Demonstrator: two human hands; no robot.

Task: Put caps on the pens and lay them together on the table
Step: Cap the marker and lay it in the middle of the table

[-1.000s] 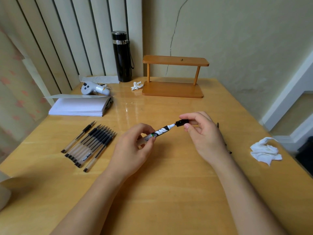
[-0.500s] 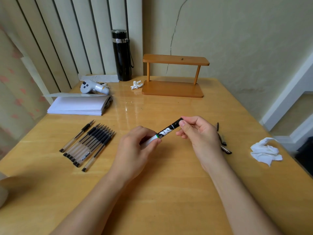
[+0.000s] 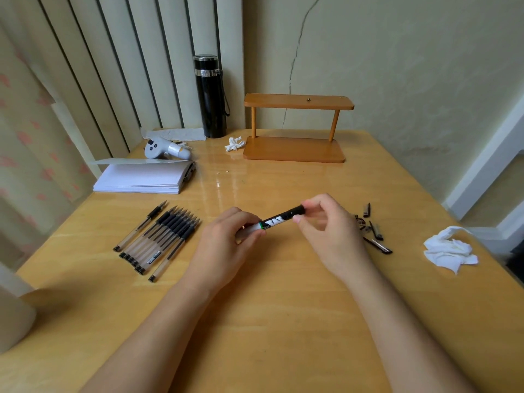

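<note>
A black-and-white marker pen point(image 3: 279, 220) hangs above the middle of the wooden table point(image 3: 269, 321), tilted up to the right. My left hand point(image 3: 226, 245) grips its white lower end. My right hand point(image 3: 329, 231) pinches the black cap point(image 3: 297, 210), which sits on the pen's upper end. To the left, several uncapped clear pens with black grips point(image 3: 161, 239) lie side by side, tips pointing away. Several loose black caps point(image 3: 374, 234) lie on the table just right of my right hand.
A stack of white paper point(image 3: 141, 177) and a grey controller point(image 3: 164, 150) lie at the back left. A black flask point(image 3: 210, 96) and a small wooden shelf point(image 3: 297, 129) stand at the back. Crumpled tissues lie at the right edge point(image 3: 449, 252) and near the shelf point(image 3: 234, 143).
My right hand brought the black cap down onto the pen's white tip, which is now covered. Both hands sank a little toward the table.
</note>
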